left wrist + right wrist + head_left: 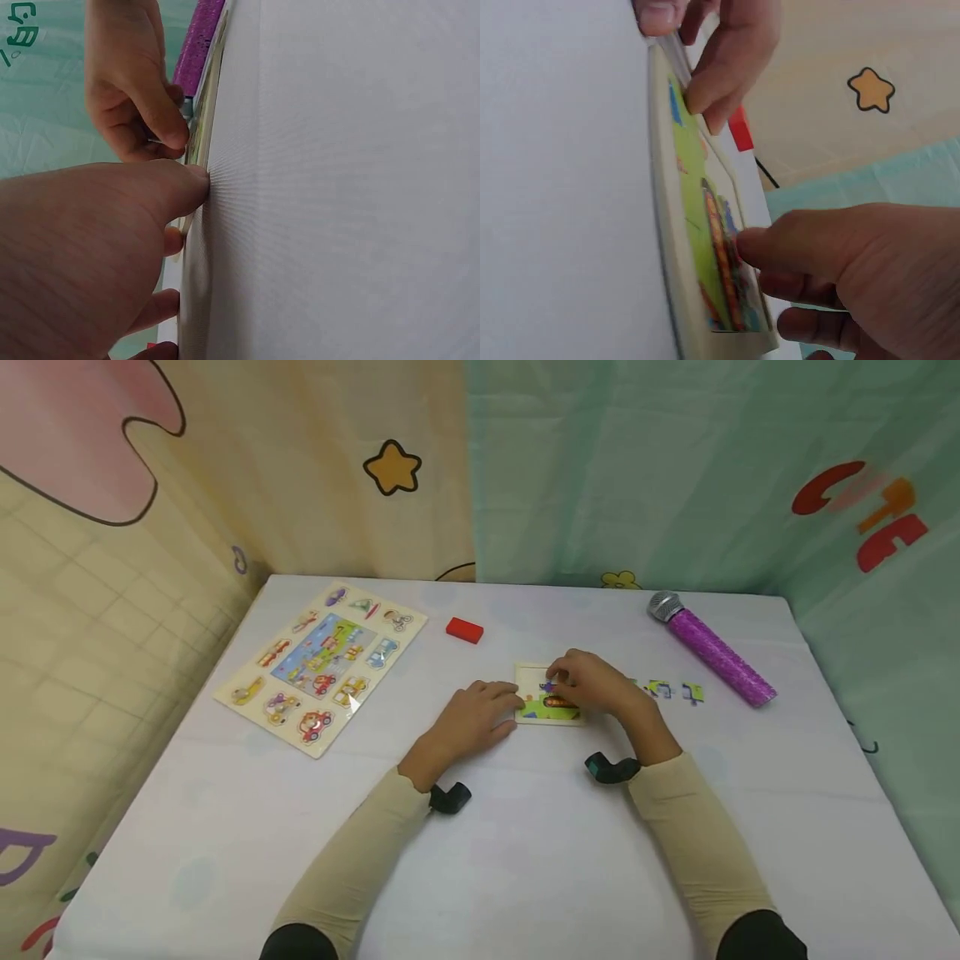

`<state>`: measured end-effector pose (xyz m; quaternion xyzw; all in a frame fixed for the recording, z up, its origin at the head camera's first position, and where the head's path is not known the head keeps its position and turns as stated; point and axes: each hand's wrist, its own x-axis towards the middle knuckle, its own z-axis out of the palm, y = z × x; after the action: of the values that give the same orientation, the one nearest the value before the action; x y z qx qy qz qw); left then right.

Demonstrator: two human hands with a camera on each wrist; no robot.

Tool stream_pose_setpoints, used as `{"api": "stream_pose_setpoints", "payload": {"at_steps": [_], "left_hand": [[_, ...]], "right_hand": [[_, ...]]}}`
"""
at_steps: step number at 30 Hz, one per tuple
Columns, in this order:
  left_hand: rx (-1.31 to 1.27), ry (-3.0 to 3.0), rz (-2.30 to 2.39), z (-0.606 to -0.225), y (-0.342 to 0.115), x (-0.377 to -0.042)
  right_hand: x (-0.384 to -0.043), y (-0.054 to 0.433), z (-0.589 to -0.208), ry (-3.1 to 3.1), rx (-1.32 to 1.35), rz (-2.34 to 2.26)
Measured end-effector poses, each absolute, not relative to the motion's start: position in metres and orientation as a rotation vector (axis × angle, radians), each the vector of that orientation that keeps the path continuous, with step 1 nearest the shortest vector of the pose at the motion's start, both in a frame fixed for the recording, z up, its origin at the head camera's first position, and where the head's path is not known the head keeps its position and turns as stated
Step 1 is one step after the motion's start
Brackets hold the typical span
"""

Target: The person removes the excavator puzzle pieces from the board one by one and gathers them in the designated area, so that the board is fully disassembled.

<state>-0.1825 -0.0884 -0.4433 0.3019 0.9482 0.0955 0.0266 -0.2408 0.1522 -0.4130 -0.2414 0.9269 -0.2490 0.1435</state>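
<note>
A small jigsaw puzzle in a pale frame (550, 722) lies on the white table, partly filled with a green and orange picture; bare backing shows in its upper part. My left hand (475, 720) rests at its left edge, fingers fairly straight and touching the frame, with the thumb (187, 189) along the near side. Over the upper right of the puzzle, my right hand (592, 683) has curled fingers and seems to pinch a small puzzle piece at the picture; the fingers mostly hide it. The right thumb (754, 246) touches the picture area.
Several loose puzzle pieces (692, 693) lie right of my right hand. Beyond them is a purple glittery microphone (720, 656). A red block (464, 630) lies behind the left hand, and a large picture puzzle board (258, 721) occupies the table's left. Curtains hang behind the table.
</note>
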Motion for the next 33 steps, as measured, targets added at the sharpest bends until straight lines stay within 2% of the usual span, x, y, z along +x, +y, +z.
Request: {"api": "stream_pose_setpoints", "payload": {"at_steps": [13, 33], "left_hand": [[0.947, 2.930, 0.275, -0.439, -0.090, -0.182], [0.953, 2.943, 0.272, -0.443, -0.088, -0.183]], "right_hand": [[-0.246, 0.149, -0.432, 2.618, -0.656, -0.876], [-0.246, 0.163, -0.431, 2.575, -0.685, -1.045]]}}
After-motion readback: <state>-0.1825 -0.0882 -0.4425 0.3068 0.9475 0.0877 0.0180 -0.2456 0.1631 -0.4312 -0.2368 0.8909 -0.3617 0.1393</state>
